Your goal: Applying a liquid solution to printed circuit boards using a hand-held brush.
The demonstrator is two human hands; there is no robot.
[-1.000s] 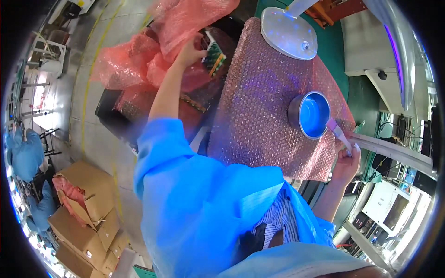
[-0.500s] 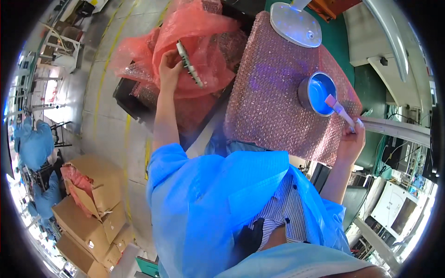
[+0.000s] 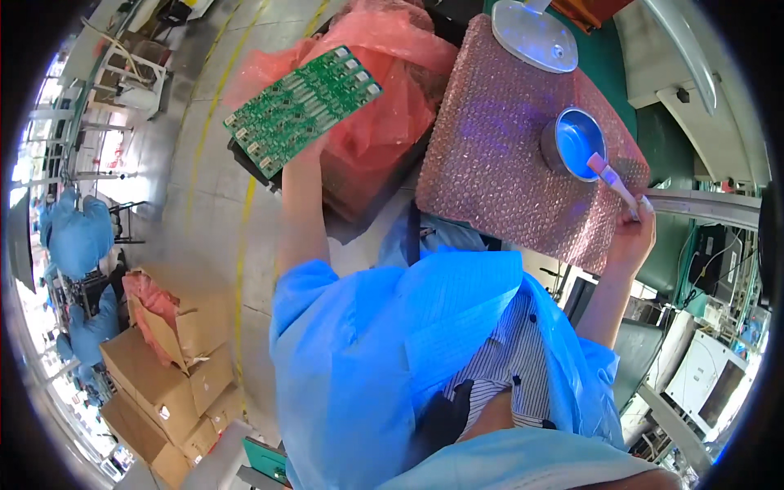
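Held up over the pink bubble wrap (image 3: 388,90) is a green circuit board (image 3: 304,108), its component side facing up. My left hand (image 3: 307,153) supports it from beneath; the board covers my fingers. White connectors line two ends of the board. At the right, my right hand (image 3: 633,238) pinches the handle of a flat brush (image 3: 612,181). The brush's bristle end reaches the rim of a round metal cup (image 3: 553,147), which glows blue inside. That cup stands on a work surface covered with pink bubble wrap (image 3: 482,155).
A lamp's pale oval base (image 3: 535,37) sits at the far end of the covered surface. Dark bin walls (image 3: 369,194) surround the loose wrap. Cardboard boxes (image 3: 159,388) stack at lower left, and people in blue (image 3: 77,237) are farther left.
The circuit board has turned from edge-on to face up and moved slightly left, now hiding my left fingers. My right hand keeps the brush beside the cup.
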